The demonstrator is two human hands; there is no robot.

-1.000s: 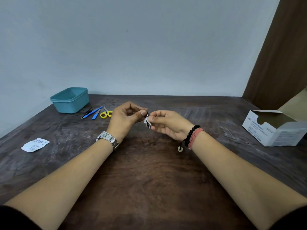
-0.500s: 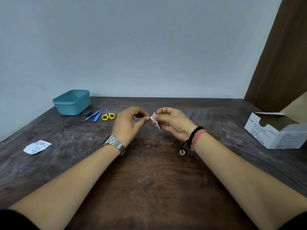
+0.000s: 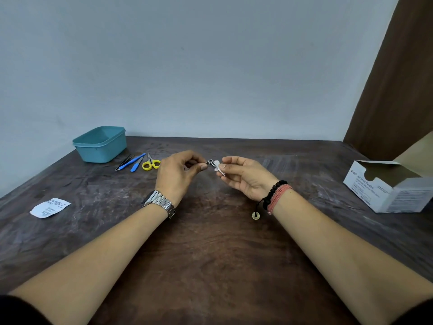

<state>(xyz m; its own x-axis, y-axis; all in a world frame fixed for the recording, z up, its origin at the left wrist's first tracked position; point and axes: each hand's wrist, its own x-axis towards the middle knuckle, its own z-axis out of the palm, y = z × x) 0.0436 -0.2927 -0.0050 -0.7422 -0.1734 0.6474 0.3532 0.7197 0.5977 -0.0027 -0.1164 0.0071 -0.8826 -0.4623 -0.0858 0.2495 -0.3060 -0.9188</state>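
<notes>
Left hand fingertips pinch the ringed end of a small metal tool, held mid-frame above the table. The right hand pinches a white swab against its shaft. This looks like the wiping step (swab box at right). The next move probably calls for a steady draw toward the tip.

A silver metal-link watch circles the wrist of the left hand. Right of the watch, the right hand has at its wrist a black bead bracelet beside a reddish thread band, with a pale round charm dangling on black cord. Nearer than the watch, black sleeves begin.
</notes>
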